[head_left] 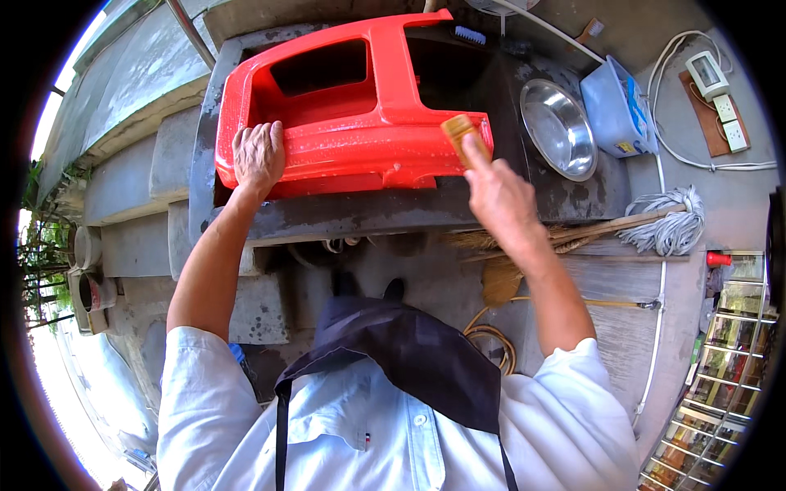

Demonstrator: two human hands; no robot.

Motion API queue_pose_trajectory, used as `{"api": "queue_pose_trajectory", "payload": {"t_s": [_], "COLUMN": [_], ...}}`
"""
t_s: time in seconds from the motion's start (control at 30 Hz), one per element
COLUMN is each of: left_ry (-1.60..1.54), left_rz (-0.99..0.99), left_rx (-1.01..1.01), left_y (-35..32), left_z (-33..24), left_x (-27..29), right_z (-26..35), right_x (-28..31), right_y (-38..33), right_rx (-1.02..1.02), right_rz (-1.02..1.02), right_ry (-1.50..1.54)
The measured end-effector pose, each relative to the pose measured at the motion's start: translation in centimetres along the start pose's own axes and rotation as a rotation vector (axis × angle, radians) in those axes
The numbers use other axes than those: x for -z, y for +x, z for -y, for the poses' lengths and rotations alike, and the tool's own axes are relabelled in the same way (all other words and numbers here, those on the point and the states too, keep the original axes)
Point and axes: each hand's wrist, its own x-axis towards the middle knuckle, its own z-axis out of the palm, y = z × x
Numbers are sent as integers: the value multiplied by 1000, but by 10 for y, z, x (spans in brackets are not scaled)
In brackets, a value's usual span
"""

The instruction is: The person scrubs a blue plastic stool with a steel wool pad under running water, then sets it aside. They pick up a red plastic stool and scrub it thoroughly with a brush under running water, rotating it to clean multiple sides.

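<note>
A large red molded shell (327,141) with window-like openings lies across a dark stone sink (352,214). White suds or droplets dot its near side. My left hand (258,157) rests on the shell's near left part, its fingers stretched out over the surface and holding nothing. Over the shell's right end, my right hand (501,196) is closed around a tan brush (465,137) that looks wooden. Slight motion blurs this hand, and the bristle side of the brush is hidden.
A steel basin (559,129) sits right of the shell, beside a translucent blue bin (616,110). A blue-and-white brush (470,34) lies at the back. A mop (667,221) and straw brooms lean below the ledge. Power sockets (729,123) hang at right; a hose (495,340) coils below.
</note>
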Motion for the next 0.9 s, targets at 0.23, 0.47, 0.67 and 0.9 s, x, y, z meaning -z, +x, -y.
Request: {"api": "queue_pose_trajectory", "payload": {"t_s": [0.23, 0.47, 0.67, 0.9], "left_ry": [26, -14, -31, -17], "left_rz": [-61, -137, -43, 12], "left_rx": [-14, -23, 27, 32], "left_y": [-6, -1, 0, -2], "left_z": [5, -1, -2, -4], "left_x": [-1, -9, 1, 3], "right_z": [-5, 37, -22, -16], "right_x": [13, -25, -4, -1], "right_y": [14, 24, 17, 23], "right_rx": [69, 141, -14, -56], "right_rz": [-53, -56, -26, -17], "right_ry": [-91, 60, 86, 94]}}
